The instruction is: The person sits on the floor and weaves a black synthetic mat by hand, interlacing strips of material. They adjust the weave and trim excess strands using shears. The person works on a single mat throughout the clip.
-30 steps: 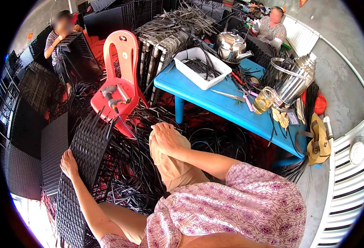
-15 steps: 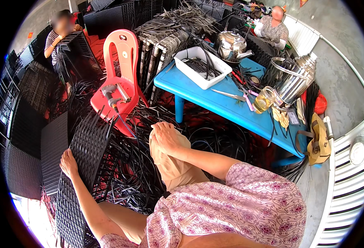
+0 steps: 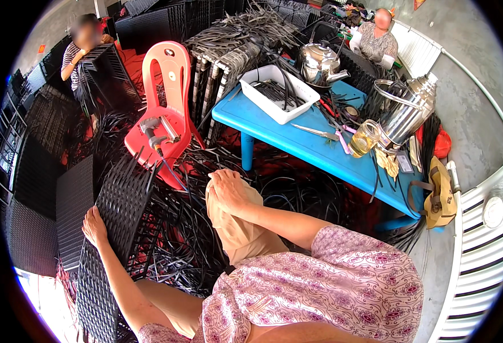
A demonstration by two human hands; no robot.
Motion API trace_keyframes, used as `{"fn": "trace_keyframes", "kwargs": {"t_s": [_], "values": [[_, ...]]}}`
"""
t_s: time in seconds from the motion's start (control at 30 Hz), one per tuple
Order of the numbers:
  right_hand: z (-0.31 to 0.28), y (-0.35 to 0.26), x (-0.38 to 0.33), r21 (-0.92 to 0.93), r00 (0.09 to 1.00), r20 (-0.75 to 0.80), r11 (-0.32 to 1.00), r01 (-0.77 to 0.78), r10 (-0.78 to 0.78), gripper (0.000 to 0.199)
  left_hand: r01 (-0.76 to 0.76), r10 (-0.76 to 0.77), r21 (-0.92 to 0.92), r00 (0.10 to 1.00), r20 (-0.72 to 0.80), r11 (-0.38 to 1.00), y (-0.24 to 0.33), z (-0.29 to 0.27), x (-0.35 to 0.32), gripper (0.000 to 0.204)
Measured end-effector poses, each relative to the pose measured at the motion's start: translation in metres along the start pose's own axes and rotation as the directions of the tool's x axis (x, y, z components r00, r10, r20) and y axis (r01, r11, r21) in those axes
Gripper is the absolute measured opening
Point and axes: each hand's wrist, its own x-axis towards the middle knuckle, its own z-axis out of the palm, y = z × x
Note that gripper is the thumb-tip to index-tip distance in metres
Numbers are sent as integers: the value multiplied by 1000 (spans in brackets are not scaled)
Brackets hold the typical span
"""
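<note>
My left hand point(image 3: 94, 226) rests on the edge of a black woven panel point(image 3: 120, 211) that leans in front of me, its fingers curled over the rim. My right hand point(image 3: 228, 190) lies flat on my raised knee in tan trousers point(image 3: 237, 234) and holds nothing. Loose black weaving strips point(image 3: 188, 251) cover the floor between the panel and my knee.
A red plastic chair point(image 3: 165, 108) with a metal tool on its seat stands ahead. A blue table point(image 3: 314, 151) to the right carries a white tray of strips, a kettle, a steel flask and a jar. Black woven panels are stacked at left. Two other people sit at the back.
</note>
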Motion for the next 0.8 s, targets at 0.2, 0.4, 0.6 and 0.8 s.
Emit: {"fn": "trace_keyframes", "kwargs": {"t_s": [0.2, 0.4, 0.6, 0.8], "values": [[12, 2, -3, -26, 993, -106, 999, 39, -42, 37, -25, 25, 4, 997, 71, 1000, -7, -2, -8, 57], [10, 4, -2, -41, 990, -132, 998, 39, -45, 35, 29, -30, 8, 991, 128, 1000, -1, -3, 2, 58], [9, 3, 1, -51, 995, -89, 998, 36, -40, 34, 35, -35, -4, 995, 88, 999, -4, 1, 5, 60], [1, -1, 1, -29, 999, 35, 999, -21, 22, 42, 20, -20, -7, 998, 68, 1000, -10, 5, 6, 60]]}}
